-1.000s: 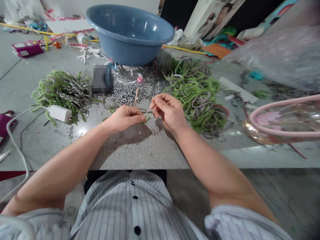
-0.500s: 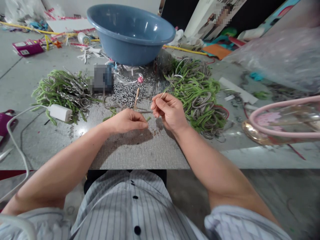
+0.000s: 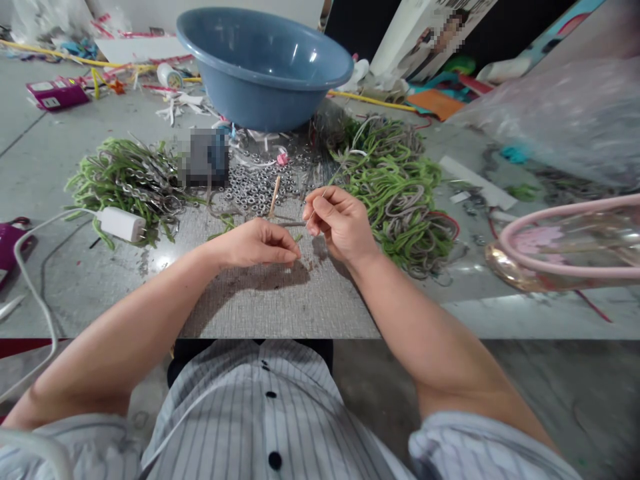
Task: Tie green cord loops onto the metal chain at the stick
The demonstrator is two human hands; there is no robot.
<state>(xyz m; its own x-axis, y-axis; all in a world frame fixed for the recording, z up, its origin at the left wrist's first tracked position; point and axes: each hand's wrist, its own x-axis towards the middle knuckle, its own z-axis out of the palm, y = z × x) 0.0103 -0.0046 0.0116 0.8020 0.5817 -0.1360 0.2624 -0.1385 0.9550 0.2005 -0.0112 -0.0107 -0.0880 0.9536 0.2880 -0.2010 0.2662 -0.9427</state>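
My left hand is closed in a pinch above the table, with a short green cord end showing at its fingertips. Between both hands runs a grey cord. My right hand pinches a thin wire-like piece, slanting down past the fingertips; whether it is a needle or bare wire I cannot tell. Behind the left hand stands a small wooden stick. Beyond the hands lie many small metal rings. A pile of green and grey cords sits right of my right hand.
A blue basin stands at the back. Another cord bundle with metal chains lies left, near a white charger plug and its cable. A pink-handled clear bag and plastic wrapping occupy the right. The table edge is close to my body.
My left hand has shifted slightly right, covering more of the green cord end. The thin piece in my right hand now slants down across the fingertips. Little else differs.
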